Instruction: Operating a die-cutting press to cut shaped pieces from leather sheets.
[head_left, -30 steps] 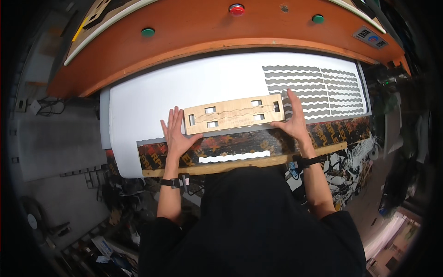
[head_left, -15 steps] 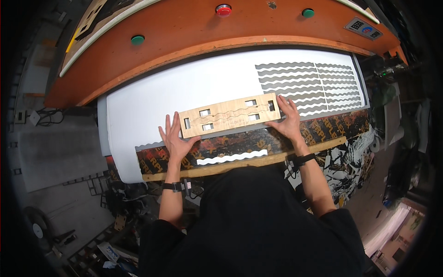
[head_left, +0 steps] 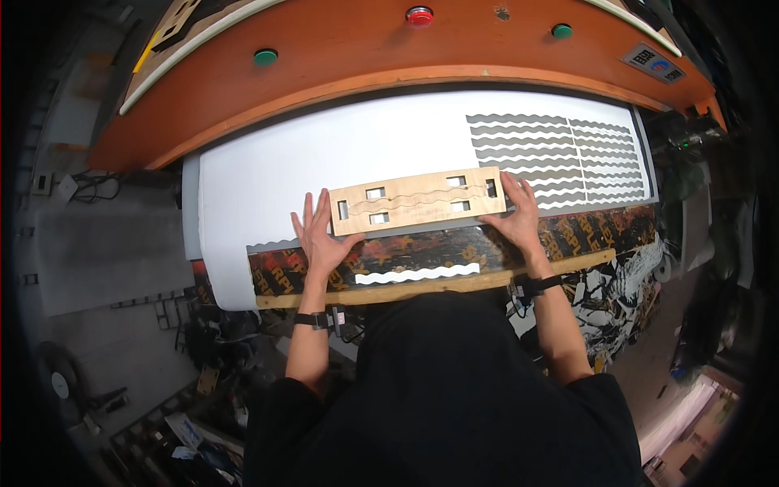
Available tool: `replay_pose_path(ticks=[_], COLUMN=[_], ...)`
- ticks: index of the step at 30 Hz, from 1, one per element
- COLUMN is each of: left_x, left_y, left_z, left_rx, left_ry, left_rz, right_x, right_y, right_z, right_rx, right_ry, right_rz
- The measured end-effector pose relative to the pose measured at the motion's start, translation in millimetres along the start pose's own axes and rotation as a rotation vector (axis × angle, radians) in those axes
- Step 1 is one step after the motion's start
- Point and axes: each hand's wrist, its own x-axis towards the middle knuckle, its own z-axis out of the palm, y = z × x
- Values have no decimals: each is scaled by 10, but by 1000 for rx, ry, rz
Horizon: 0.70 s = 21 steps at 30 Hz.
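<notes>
My left hand [head_left: 324, 239] has its fingers spread at the left end of a pale wooden board [head_left: 414, 191] with rectangular cutouts and wavy lines, its thumb at the lower edge. My right hand [head_left: 516, 217] touches the other end, fingers apart and slightly bent. The board lies on a white sheet [head_left: 324, 134] bearing rows of wavy cut strips [head_left: 527, 152] at the right. Below it are a dark printed panel [head_left: 576, 235] and a loose white wavy strip [head_left: 418, 274].
An orange machine front [head_left: 345, 65] with two green buttons [head_left: 266, 57] and a red button [head_left: 419, 16] spans the back. A wooden rail [head_left: 276, 300] runs along the near edge, with scrap pieces [head_left: 600, 325] beneath at the right. Cables [head_left: 93, 187] are at the left.
My right hand's upper fingers have come down and in against the board's end. The board and my left hand stay in about the same place on the sheet.
</notes>
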Motion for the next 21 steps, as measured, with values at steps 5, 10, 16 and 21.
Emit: replay_pose_path(ticks=[5, 10, 16, 21], left_x=[-22, 20, 31, 151], left_y=[-10, -88, -48, -48], left_z=[-20, -73, -55, -61], left_rx=[-8, -3, -2, 42], left_ry=[9, 16, -11, -41], left_rz=[-8, -29, -37, -8], right_x=[10, 156, 92, 118], right_y=[12, -49, -32, -7], right_z=[26, 89, 63, 68], right_rx=[40, 45, 57, 61], right_ry=[-15, -6, -27, 4], right_rz=[-8, -59, -35, -7])
